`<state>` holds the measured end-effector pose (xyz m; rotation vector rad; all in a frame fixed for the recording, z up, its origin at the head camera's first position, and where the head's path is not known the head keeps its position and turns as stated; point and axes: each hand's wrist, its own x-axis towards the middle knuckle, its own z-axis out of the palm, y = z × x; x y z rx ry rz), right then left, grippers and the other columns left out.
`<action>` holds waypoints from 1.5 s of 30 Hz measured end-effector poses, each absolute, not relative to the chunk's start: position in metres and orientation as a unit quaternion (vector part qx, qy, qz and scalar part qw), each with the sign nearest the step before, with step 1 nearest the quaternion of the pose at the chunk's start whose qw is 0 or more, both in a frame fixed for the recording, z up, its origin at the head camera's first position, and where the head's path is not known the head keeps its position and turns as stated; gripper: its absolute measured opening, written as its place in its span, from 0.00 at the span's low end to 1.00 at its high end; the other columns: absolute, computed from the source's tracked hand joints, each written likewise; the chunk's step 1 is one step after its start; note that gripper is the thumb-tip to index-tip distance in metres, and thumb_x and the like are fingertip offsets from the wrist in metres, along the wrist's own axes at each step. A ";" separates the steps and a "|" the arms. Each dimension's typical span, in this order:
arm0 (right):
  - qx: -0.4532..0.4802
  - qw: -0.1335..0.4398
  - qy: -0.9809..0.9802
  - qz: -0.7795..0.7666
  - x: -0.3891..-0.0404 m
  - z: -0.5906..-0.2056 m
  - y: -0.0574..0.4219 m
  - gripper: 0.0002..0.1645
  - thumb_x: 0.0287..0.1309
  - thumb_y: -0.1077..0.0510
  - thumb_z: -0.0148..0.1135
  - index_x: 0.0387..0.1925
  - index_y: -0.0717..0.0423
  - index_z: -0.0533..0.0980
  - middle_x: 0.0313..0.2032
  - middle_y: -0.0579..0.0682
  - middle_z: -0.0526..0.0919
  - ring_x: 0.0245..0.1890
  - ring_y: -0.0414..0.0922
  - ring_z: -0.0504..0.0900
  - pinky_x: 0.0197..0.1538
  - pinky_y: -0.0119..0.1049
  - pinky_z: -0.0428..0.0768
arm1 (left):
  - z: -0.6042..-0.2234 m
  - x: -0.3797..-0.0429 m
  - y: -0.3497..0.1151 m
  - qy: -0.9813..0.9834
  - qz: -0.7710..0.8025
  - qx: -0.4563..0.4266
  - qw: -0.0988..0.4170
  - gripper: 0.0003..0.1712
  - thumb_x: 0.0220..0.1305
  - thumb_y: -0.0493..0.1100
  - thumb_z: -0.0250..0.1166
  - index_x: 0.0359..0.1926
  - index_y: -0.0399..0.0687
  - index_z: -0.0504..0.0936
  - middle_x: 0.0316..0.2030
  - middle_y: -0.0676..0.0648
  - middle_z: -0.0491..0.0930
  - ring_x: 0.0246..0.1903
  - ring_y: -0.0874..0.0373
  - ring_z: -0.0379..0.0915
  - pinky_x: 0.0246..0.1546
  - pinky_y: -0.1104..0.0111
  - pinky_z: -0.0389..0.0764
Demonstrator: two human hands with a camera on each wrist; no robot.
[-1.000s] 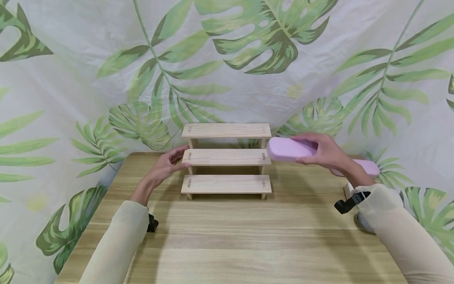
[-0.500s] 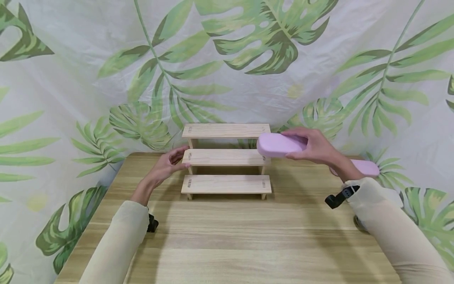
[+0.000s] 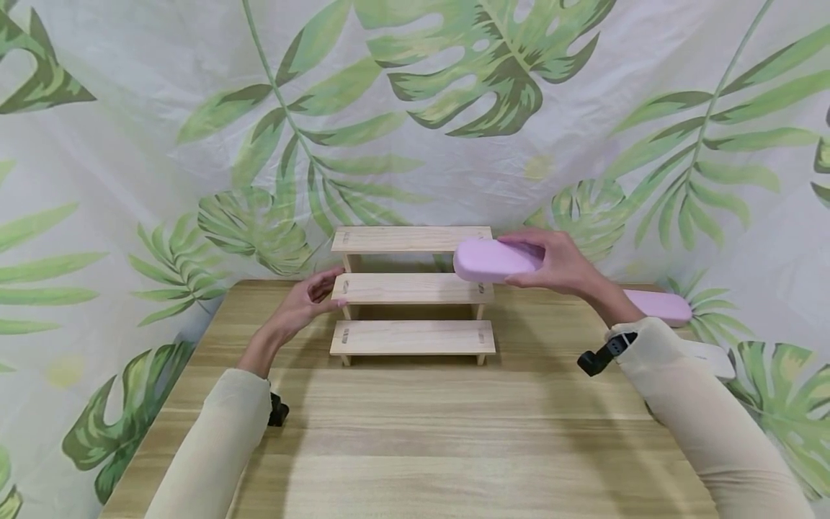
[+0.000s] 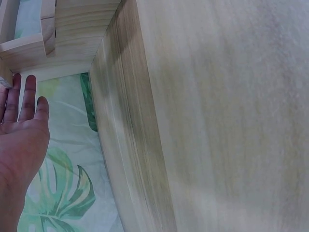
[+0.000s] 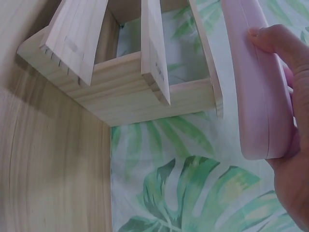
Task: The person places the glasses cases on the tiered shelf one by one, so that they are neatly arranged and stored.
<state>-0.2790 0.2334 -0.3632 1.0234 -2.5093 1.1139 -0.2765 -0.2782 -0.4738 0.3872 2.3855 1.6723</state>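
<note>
My right hand (image 3: 563,263) grips a pink glasses case (image 3: 489,261), thumb on one side and fingers on the other. The case is held lengthwise in front of the right part of a three-step wooden display stand's top board (image 3: 402,238). In the right wrist view the seam of the glasses case (image 5: 256,92) shows, beside the stand's side panel (image 5: 154,104). My left hand (image 3: 300,301) touches the left end of the middle board (image 3: 408,288), thumb at its front edge. Straight fingers (image 4: 29,96) reach the stand's side in the left wrist view.
The stand is on a wooden table (image 3: 402,432) against a leaf-patterned cloth (image 3: 454,173). Behind my right forearm lie a second pink case (image 3: 661,307) and a white object (image 3: 710,358), both partly covered. Black cameras are strapped to both wrists.
My right hand has carried the pink glasses case left and slightly up, from beside the stand to overlapping its top board. The left hand has stayed at the stand's left side.
</note>
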 end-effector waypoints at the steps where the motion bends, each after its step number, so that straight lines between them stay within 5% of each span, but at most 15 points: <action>1: 0.348 0.107 -0.851 0.378 -0.280 -0.363 0.232 0.41 0.41 0.58 0.88 0.62 0.57 0.84 0.57 0.58 0.88 0.55 0.53 0.84 0.52 0.28 0.77 | -0.474 -0.276 -0.278 0.807 0.567 0.129 0.101 0.47 0.69 0.51 0.74 0.82 0.52 0.62 0.79 0.41 0.62 0.80 0.41 0.54 0.80 0.45 0.58; 19: 0.350 0.119 -0.845 0.387 -0.288 -0.359 0.210 0.39 0.42 0.57 0.88 0.60 0.59 0.85 0.57 0.58 0.88 0.58 0.55 0.84 0.60 0.27 0.77 | -0.474 -0.277 -0.278 0.806 0.567 0.131 0.107 0.47 0.69 0.53 0.74 0.82 0.53 0.62 0.80 0.44 0.60 0.80 0.42 0.53 0.81 0.46 0.57; 31: 0.358 0.106 -0.837 0.400 -0.296 -0.359 0.192 0.41 0.42 0.57 0.88 0.61 0.61 0.83 0.58 0.61 0.86 0.57 0.56 0.84 0.60 0.49 0.82 | -0.473 -0.276 -0.278 0.810 0.563 0.134 0.097 0.46 0.70 0.50 0.74 0.82 0.50 0.62 0.80 0.42 0.59 0.79 0.40 0.54 0.80 0.44 0.58; 45: 0.362 0.106 -0.841 0.388 -0.304 -0.359 0.170 0.42 0.43 0.53 0.88 0.62 0.59 0.83 0.59 0.59 0.86 0.59 0.55 0.84 0.63 0.52 0.82 | -0.473 -0.276 -0.278 0.818 0.553 0.128 0.094 0.46 0.69 0.53 0.75 0.81 0.54 0.64 0.78 0.40 0.64 0.79 0.40 0.54 0.80 0.45 0.59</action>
